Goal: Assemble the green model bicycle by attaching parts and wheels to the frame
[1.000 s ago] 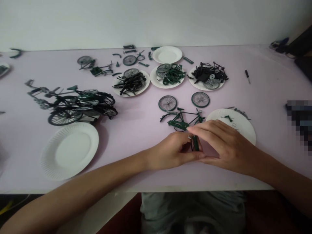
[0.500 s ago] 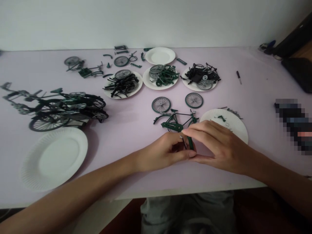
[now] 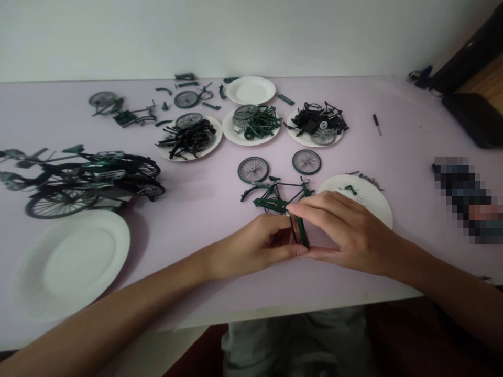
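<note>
Between my hands is a slim dark green model-bicycle part [image 3: 302, 231] with a thin dark rod beside it; its exact kind is unclear. My left hand [image 3: 255, 243] is closed, thumb and fingers pinching it near its lower end. My right hand [image 3: 353, 230] is curved around its other side, the thumb at the bottom and the fingertips at the top. Just beyond my fingers lies a green toy bicycle frame [image 3: 271, 202], partly covered by my right hand. Two loose spoked wheels, a left one [image 3: 253, 170] and a right one [image 3: 306, 162], lie behind it.
A paper plate [image 3: 383, 212] with small parts sits beside my right hand. Farther back, plates hold black parts [image 3: 192, 137], green parts [image 3: 261, 123] and more black parts [image 3: 314, 123]. Assembled model bicycles [image 3: 94, 178] stand left, behind a paper plate [image 3: 74, 262]. A screwdriver [image 3: 376, 124] lies right.
The view has shifted, so most things appear slightly farther left. More of the green part shows between my hands, which stay close together around it.
</note>
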`<action>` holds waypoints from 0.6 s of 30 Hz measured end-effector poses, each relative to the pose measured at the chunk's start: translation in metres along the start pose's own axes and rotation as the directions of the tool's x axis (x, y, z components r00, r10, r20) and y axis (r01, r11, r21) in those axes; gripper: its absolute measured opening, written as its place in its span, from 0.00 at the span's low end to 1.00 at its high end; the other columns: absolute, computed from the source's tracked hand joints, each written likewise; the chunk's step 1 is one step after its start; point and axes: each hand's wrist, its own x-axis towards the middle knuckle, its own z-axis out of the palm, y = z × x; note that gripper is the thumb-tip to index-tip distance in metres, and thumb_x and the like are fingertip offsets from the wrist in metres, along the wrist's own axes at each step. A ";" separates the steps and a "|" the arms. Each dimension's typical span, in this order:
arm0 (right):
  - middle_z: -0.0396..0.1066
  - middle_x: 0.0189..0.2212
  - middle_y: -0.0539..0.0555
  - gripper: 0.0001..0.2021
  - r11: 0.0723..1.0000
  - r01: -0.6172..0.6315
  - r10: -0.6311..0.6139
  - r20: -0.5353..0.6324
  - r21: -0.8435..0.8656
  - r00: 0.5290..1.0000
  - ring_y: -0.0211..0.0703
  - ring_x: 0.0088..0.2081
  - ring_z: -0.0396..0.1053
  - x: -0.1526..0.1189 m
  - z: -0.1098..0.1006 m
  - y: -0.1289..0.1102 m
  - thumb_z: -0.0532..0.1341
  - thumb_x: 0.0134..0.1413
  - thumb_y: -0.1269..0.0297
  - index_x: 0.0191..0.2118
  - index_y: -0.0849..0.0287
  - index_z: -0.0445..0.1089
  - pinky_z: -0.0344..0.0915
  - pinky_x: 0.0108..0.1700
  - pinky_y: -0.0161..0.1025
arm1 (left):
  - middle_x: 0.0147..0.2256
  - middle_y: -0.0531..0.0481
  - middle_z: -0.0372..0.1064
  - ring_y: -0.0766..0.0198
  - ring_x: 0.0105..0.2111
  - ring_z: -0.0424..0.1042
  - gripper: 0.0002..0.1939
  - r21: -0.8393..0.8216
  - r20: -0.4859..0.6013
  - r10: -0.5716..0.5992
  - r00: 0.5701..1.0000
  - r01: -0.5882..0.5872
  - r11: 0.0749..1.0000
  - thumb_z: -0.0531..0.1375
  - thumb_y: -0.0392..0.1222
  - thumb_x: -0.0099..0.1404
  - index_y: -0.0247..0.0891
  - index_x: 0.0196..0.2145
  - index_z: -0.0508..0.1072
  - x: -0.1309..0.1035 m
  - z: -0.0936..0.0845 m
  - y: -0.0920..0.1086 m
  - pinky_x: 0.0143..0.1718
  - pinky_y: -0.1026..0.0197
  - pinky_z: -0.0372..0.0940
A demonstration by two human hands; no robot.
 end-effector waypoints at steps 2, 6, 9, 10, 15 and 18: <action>0.74 0.52 0.67 0.27 1.000 -0.023 0.024 -0.015 0.013 1.000 0.55 0.56 0.72 0.000 0.000 0.000 0.66 0.65 0.60 0.64 0.68 0.64 0.72 0.59 0.54 | 0.29 0.55 0.63 0.70 0.27 0.60 0.14 -0.006 0.001 0.019 1.000 -0.019 1.000 0.61 0.50 0.72 0.34 0.36 0.72 0.000 0.000 0.000 0.25 0.67 0.58; 0.73 0.52 0.67 0.28 0.999 -0.030 0.032 -0.060 0.042 0.998 0.56 0.57 0.72 0.001 0.001 0.001 0.67 0.64 0.59 0.64 0.66 0.63 0.73 0.58 0.54 | 0.27 0.57 0.60 0.71 0.26 0.58 0.14 -0.045 0.007 0.028 1.000 -0.028 0.999 0.62 0.49 0.73 0.35 0.34 0.69 0.000 -0.001 0.002 0.25 0.68 0.56; 0.73 0.53 0.66 0.29 0.998 -0.027 0.031 -0.074 0.057 0.997 0.54 0.56 0.72 0.001 0.000 0.004 0.67 0.63 0.60 0.65 0.64 0.61 0.73 0.57 0.53 | 0.27 0.57 0.59 0.72 0.26 0.57 0.14 -0.052 -0.009 0.040 0.999 -0.040 0.998 0.62 0.46 0.72 0.36 0.32 0.66 0.000 -0.001 0.005 0.25 0.68 0.55; 0.73 0.53 0.66 0.29 0.998 -0.033 0.037 -0.074 0.058 0.997 0.54 0.56 0.72 0.001 -0.001 0.005 0.68 0.63 0.61 0.65 0.63 0.61 0.73 0.57 0.53 | 0.28 0.58 0.59 0.72 0.26 0.56 0.14 -0.047 -0.016 0.048 0.999 -0.048 0.998 0.62 0.45 0.71 0.37 0.31 0.64 0.000 -0.001 0.006 0.25 0.68 0.55; 0.73 0.53 0.66 0.28 0.997 -0.067 0.069 -0.074 0.027 0.995 0.55 0.56 0.73 0.001 -0.005 0.012 0.70 0.59 0.66 0.62 0.64 0.63 0.73 0.57 0.50 | 0.23 0.60 0.44 0.72 0.23 0.46 0.24 0.012 0.026 0.054 0.998 -0.055 0.998 0.60 0.42 0.71 0.41 0.24 0.49 -0.002 -0.003 0.008 0.23 0.65 0.46; 0.73 0.52 0.64 0.27 0.998 -0.060 0.060 -0.063 0.006 0.996 0.57 0.55 0.73 0.002 -0.007 0.019 0.71 0.57 0.65 0.60 0.61 0.65 0.72 0.56 0.53 | 0.22 0.60 0.37 0.72 0.22 0.40 0.27 0.021 0.070 0.043 0.997 -0.044 0.999 0.59 0.38 0.71 0.41 0.23 0.44 -0.003 -0.004 0.009 0.22 0.62 0.40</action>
